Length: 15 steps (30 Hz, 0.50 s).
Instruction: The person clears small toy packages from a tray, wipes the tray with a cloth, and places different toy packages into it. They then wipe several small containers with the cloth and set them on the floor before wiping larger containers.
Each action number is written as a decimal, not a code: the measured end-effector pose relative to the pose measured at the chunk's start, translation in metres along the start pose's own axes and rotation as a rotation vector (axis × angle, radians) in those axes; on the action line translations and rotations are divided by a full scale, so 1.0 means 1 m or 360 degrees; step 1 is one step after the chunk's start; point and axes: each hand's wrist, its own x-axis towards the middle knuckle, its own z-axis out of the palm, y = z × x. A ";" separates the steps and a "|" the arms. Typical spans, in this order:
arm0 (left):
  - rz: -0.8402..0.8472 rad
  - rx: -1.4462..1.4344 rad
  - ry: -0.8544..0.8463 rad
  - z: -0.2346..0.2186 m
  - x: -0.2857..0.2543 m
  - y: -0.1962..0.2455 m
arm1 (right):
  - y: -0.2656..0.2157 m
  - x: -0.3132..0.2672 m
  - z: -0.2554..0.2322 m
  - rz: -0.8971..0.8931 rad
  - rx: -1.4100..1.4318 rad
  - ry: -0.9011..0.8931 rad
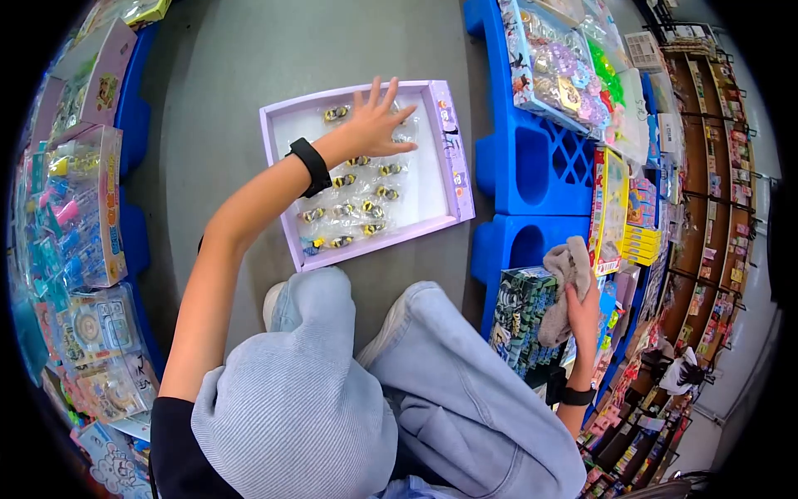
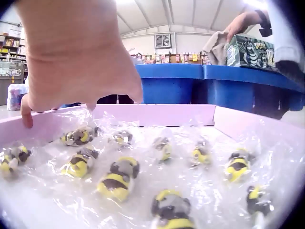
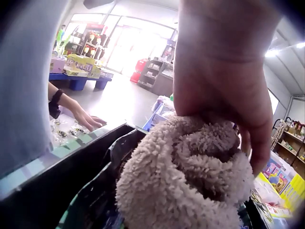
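Observation:
A shallow lilac box (image 1: 293,241) lies on the floor, holding several yellow-and-black figures in clear wrappers (image 1: 342,242). My left hand (image 1: 376,123) is over its far part, fingers spread; in the left wrist view the hand (image 2: 78,62) hangs above the wrapped figures (image 2: 116,183). At the right, my right hand (image 1: 582,312) grips a grey-beige fluffy cloth (image 1: 555,320) beside a dark patterned box (image 1: 517,320). The right wrist view shows the right hand's (image 3: 224,71) fingers bent round the bunched cloth (image 3: 176,176), above an open dark box.
Blue plastic platforms (image 1: 532,195) stand on the right, stacked with boxed and bagged goods. More packaged goods (image 1: 75,216) line the left side. Tall brown shelves (image 1: 706,191) stand at the far right. Bent knees in light blue jeans (image 1: 465,358) are near the lilac box.

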 end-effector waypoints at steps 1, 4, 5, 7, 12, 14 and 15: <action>0.0036 0.0009 0.0054 0.001 -0.003 0.002 | -0.004 0.000 0.000 0.0065 -0.0016 0.0013; 0.0228 -0.0028 -0.0090 0.001 -0.015 0.012 | -0.017 -0.009 -0.005 0.0040 -0.0152 0.0112; 0.0223 -0.0136 -0.0130 0.014 -0.018 0.014 | -0.037 -0.015 -0.011 -0.0060 -0.0323 0.0279; 0.0215 -0.0123 -0.0154 0.009 -0.027 0.027 | -0.076 -0.028 -0.019 -0.0170 -0.0496 0.0446; 0.0369 -0.0204 -0.0276 0.009 -0.055 0.053 | -0.143 -0.064 -0.015 -0.0155 0.0368 0.0514; 0.0446 -0.0195 -0.0199 0.017 -0.057 0.056 | -0.148 -0.066 -0.002 -0.0166 0.0420 0.0406; 0.0521 -0.0201 -0.0105 0.024 -0.057 0.058 | -0.150 -0.065 0.006 -0.0200 0.0481 0.0286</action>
